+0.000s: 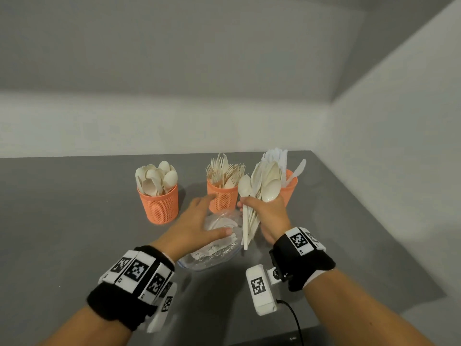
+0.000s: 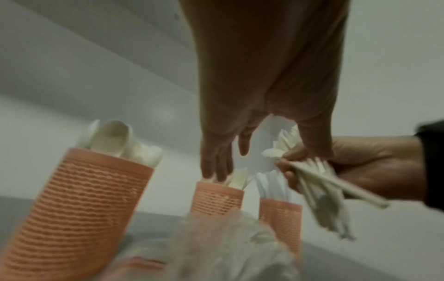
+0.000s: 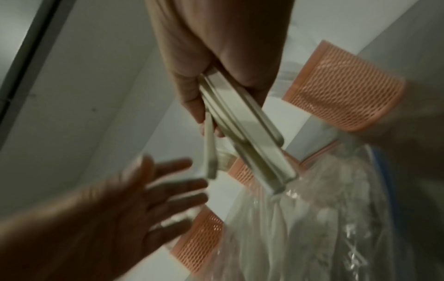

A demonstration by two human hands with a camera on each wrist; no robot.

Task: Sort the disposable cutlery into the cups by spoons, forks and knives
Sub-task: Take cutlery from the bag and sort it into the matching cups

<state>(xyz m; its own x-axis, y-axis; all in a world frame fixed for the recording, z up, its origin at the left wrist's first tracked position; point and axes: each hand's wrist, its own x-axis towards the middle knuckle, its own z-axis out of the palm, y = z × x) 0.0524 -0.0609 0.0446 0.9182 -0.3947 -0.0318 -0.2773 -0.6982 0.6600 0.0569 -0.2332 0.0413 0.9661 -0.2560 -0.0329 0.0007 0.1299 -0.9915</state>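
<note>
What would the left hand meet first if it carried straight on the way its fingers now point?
Probably the middle orange cup, the one holding forks. The left hand is open, fingertips almost at that cup's side; depth is uncertain, so contact cannot be confirmed.

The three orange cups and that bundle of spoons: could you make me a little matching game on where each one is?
Things:
1. spoon cup
2. fork cup
3. knife cup
4. bundle of spoons

Places:
A. gripped in the right hand
B. left end of the row
C. right end, nearest the wall
D. middle, behind the plastic bag

Pairs: 1-B, 2-D, 3-C, 4-A
</note>
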